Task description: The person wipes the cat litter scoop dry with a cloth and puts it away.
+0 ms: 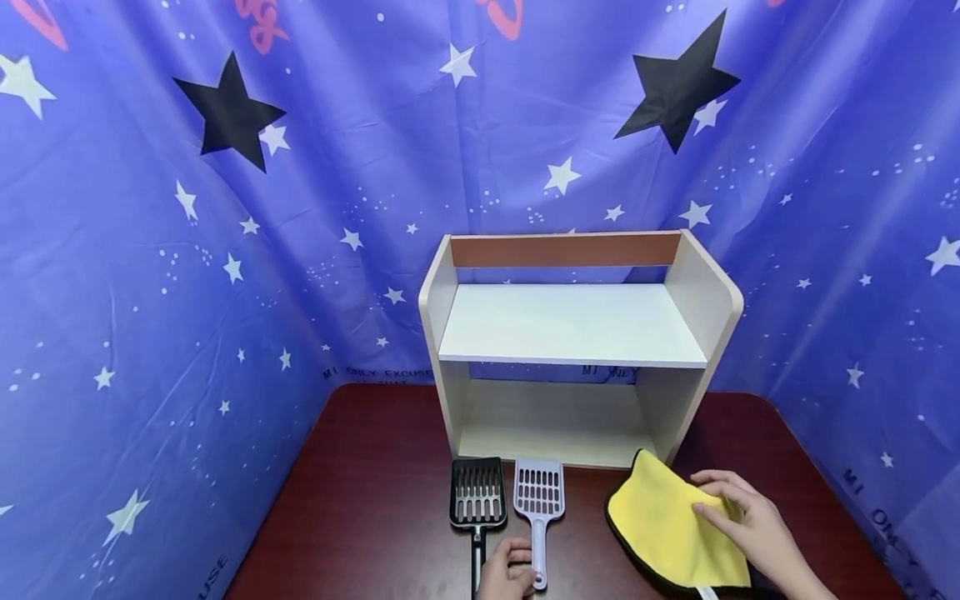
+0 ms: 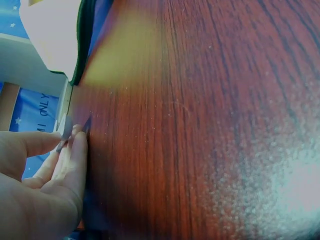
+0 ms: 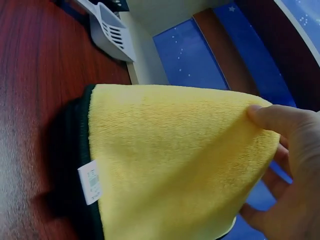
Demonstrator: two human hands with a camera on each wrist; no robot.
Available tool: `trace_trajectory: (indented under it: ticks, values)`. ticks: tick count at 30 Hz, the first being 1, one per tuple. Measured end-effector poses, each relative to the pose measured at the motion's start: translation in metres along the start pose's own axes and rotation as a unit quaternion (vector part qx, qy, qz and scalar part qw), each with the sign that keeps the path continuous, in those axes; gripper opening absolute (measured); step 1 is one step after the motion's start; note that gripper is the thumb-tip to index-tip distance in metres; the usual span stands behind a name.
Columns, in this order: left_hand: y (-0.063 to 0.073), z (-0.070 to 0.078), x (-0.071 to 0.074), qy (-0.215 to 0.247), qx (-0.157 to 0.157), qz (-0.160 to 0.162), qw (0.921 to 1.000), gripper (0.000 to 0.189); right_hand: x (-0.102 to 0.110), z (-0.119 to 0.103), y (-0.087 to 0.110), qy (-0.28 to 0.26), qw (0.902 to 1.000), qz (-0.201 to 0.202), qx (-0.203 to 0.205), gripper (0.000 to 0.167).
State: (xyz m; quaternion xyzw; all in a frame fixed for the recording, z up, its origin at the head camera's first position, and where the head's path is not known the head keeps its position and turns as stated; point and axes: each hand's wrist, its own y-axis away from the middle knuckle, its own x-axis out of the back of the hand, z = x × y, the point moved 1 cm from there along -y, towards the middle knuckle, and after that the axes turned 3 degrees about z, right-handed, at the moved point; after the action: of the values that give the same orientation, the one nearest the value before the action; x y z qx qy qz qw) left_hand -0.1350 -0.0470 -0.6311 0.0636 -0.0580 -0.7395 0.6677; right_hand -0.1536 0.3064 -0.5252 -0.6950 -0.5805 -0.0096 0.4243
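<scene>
My left hand [image 1: 507,575] pinches the handle end of a light grey slotted litter scoop [image 1: 539,543], which lies on the table with its head toward the shelf. In the left wrist view, thumb and fingers close on the handle tip [image 2: 65,127]. Just left of it lies a black slotted litter scoop [image 1: 478,522], its lower handle partly hidden by my left hand. On the right, my right hand [image 1: 753,525] pinches a yellow cloth [image 1: 663,517] between thumb and fingers. The cloth has a dark edge and a white tag [image 3: 90,182]; its gripped part is lifted in the right wrist view.
A white two-tier shelf [image 1: 570,321] stands at the back of the dark red wooden table [image 1: 360,500], behind the scoops and cloth. Blue curtains [image 1: 360,192] with stars surround the table at the back and both sides.
</scene>
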Motion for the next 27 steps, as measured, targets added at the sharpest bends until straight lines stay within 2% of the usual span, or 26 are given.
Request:
trace_trajectory:
  ticks: [6, 12, 18, 23, 27]
  values:
    - [0.002, 0.007, 0.0, -0.01, 0.008, 0.006, 0.9999, 0.033, -0.001, -0.006, -0.005, 0.005, 0.9986, 0.048, 0.02, 0.038]
    - [0.0, 0.004, 0.003, -0.016, -0.001, 0.01, 0.9998, 0.033, -0.002, -0.013, -0.009, -0.049, 0.9933, 0.092, 0.051, 0.044]
    - [0.0, 0.002, 0.003, -0.002, 0.009, 0.005, 1.0, 0.033, 0.0, -0.029, -0.013, -0.081, 0.9907, 0.105, 0.031, 0.037]
    - [0.0, -0.001, 0.004, 0.028, 0.016, -0.009, 0.9994, 0.034, 0.0, -0.035, -0.012, -0.059, 0.9907, 0.114, 0.044, 0.037]
    - [0.0, 0.0, 0.004, 0.042, 0.019, -0.014, 0.9989, 0.035, -0.002, -0.034, -0.008, -0.019, 0.9945, 0.102, 0.015, 0.037]
